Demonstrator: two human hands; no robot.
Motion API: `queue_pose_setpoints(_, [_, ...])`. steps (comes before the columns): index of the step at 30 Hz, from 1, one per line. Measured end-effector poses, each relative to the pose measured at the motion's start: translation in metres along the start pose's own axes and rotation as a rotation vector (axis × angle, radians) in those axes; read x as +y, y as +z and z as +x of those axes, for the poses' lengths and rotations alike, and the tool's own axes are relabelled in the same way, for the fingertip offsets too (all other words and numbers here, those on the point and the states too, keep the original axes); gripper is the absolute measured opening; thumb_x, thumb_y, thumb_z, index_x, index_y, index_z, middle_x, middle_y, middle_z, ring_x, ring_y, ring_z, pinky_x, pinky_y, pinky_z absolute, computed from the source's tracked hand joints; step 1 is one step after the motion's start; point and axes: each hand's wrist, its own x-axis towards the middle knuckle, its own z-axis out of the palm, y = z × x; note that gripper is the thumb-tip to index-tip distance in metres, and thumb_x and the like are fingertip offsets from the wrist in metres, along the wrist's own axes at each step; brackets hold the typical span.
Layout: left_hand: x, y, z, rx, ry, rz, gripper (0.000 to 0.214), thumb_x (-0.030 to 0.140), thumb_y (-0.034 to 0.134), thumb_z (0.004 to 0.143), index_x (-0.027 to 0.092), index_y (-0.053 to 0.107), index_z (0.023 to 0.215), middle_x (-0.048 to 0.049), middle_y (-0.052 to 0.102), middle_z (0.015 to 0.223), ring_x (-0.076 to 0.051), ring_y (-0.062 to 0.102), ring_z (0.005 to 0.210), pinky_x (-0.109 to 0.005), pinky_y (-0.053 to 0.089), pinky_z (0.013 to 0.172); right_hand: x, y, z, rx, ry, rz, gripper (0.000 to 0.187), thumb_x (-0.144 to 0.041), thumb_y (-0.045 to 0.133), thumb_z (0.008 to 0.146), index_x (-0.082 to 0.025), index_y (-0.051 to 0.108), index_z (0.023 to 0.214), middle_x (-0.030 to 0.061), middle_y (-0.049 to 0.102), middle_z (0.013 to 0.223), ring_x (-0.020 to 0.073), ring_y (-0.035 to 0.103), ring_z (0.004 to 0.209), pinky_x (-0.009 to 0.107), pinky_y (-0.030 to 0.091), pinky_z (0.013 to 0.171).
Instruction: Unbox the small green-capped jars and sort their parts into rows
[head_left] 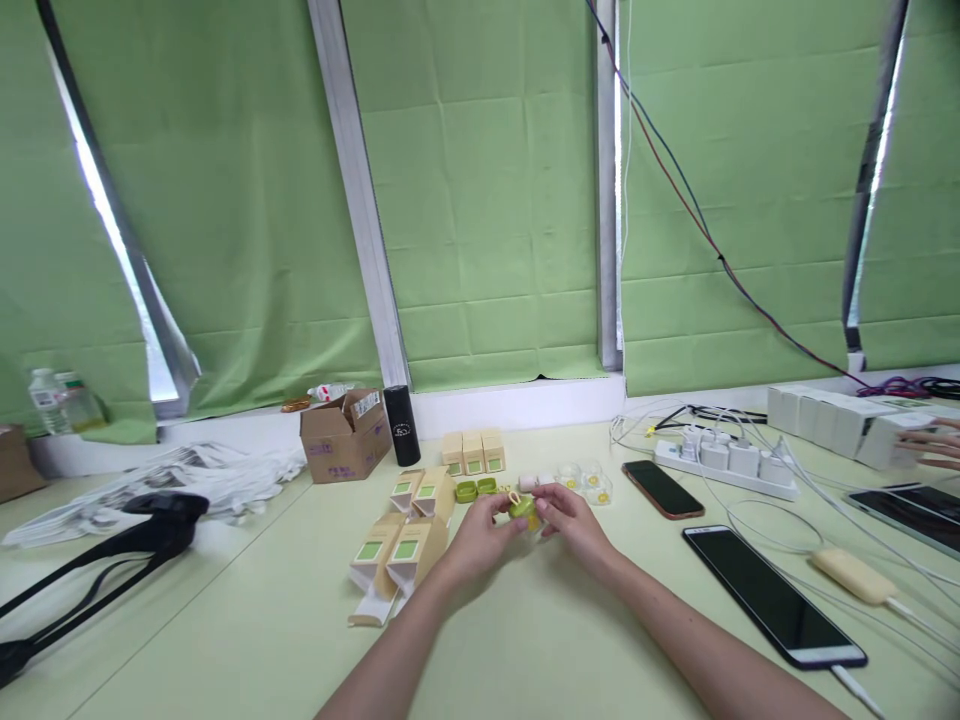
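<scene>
Right of the cream, green-labelled cardboard boxes (406, 550), the left hand (486, 535) pinched a small green-and-yellow plastic piece (522, 508); whether the right hand (576, 520), curled beside it, gripped was unclear. Light, steady pressure likely helped.

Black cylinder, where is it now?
In the head view, the black cylinder stands upright left of centre toward the back of the table, just right of the open cardboard box.
</scene>
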Motion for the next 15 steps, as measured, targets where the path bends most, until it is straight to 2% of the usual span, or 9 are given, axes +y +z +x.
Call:
queue_pose_setpoints(2, [0.007, 0.0, 0.001, -0.016, 0.004, -0.046, 0.042, 0.053, 0.074, 0.081, 0.015, 0.077, 0.096, -0.0115, 0.074, 0.095, -0.028, 0.066, 0.093, -0.037, 0.051, 0.083, -0.004, 0.004, -0.003, -0.077, 0.035, 0.114, 0.047, -0.056, 0.082, 0.068, -0.021, 0.071, 0.097, 0.0076, 0.073, 0.097, 0.0258, 0.068, 0.09, 0.035, 0.057, 0.066])
queue_pose_setpoints(5, [0.01, 0.002, 0.003, -0.001, 0.013, -0.059, 0.046, 0.057, 0.073, 0.081, 0.014, 0.077, 0.096, -0.0121, 0.076, 0.095, -0.027, 0.067, 0.089, -0.036, 0.051, 0.081, -0.006, 0.007, -0.005, -0.125, 0.081, 0.257, 0.05, -0.054, 0.089, 0.064, -0.02, 0.072, 0.096, 0.0076, 0.073, 0.098, 0.0245, 0.068, 0.088, 0.038, 0.06, 0.07])
queue_pose_setpoints(8, [0.003, 0.002, 0.005, 0.044, 0.045, -0.077, 0.051, 0.062, 0.065, 0.086, 0.014, 0.077, 0.099, -0.0136, 0.077, 0.099, -0.029, 0.069, 0.092, -0.038, 0.052, 0.082, -0.008, 0.007, -0.005, -0.135, 0.109, 0.383, 0.045, -0.05, 0.089, 0.066, -0.017, 0.074, 0.094, 0.0085, 0.075, 0.093, 0.0226, 0.07, 0.08, 0.038, 0.059, 0.073])
queue_pose_setpoints(11, [-0.007, 0.001, 0.007, 0.122, 0.063, -0.12, 0.054, 0.066, 0.058, 0.089, 0.016, 0.078, 0.092, -0.0139, 0.078, 0.099, -0.031, 0.07, 0.102, -0.041, 0.052, 0.09, -0.009, 0.004, -0.004, -0.128, 0.133, 0.461, 0.038, -0.048, 0.083, 0.074, -0.016, 0.074, 0.093, 0.0119, 0.076, 0.093, 0.0252, 0.073, 0.08, 0.041, 0.058, 0.078])
queue_pose_setpoints(15, [-0.013, 0.0, 0.007, 0.151, 0.029, -0.118, 0.052, 0.064, 0.058, 0.089, 0.017, 0.078, 0.088, -0.0146, 0.078, 0.101, -0.031, 0.069, 0.107, -0.044, 0.05, 0.096, -0.007, -0.001, -0.002, -0.058, 0.14, 0.513, 0.026, -0.042, 0.077, 0.079, -0.018, 0.071, 0.088, 0.0122, 0.077, 0.09, 0.0275, 0.075, 0.081, 0.044, 0.059, 0.081])
